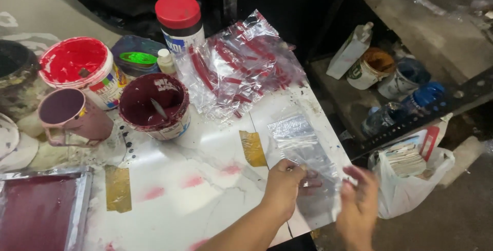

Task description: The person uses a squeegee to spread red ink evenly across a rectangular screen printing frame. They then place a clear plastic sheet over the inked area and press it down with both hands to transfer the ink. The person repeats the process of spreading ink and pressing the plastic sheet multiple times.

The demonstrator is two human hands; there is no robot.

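Both pinching: left hand [283, 181], right hand [359, 199] on thin clear plastic bag [303, 146]; could smear on pink-stained white tabletop [205, 179].

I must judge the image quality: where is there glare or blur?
Head view: glare on the glossy white marble-pattern tabletop and the clear plastic bag; right hand motion-blurred, left hand sharper; background above dark.
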